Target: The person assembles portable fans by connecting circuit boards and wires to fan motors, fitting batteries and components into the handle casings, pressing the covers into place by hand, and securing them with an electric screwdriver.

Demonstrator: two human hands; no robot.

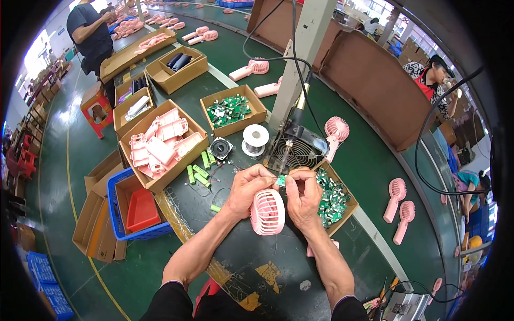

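In front of me, my left hand (249, 188) is closed, thumb and forefinger pinching what looks like a thin wire beside a small green circuit board (281, 181). My right hand (303, 197) grips that board between thumb and fingertips. A pink fan head (267, 213) with a slatted cage sits just below the fingertips, against my left hand; its far side is hidden. Just beyond the board, a soldering iron (298, 113) points downward from a metal post, over a black fume fan (296, 152) with a round grille.
A solder wire spool (255, 140), a black round part (220, 148) and green battery cells (201, 175) lie ahead to the left. Cardboard boxes hold pink shells (163, 147) and green boards (229, 109); another box of boards (333, 199) stands by my right hand. Pink fans (397, 195) lie on the green conveyor.
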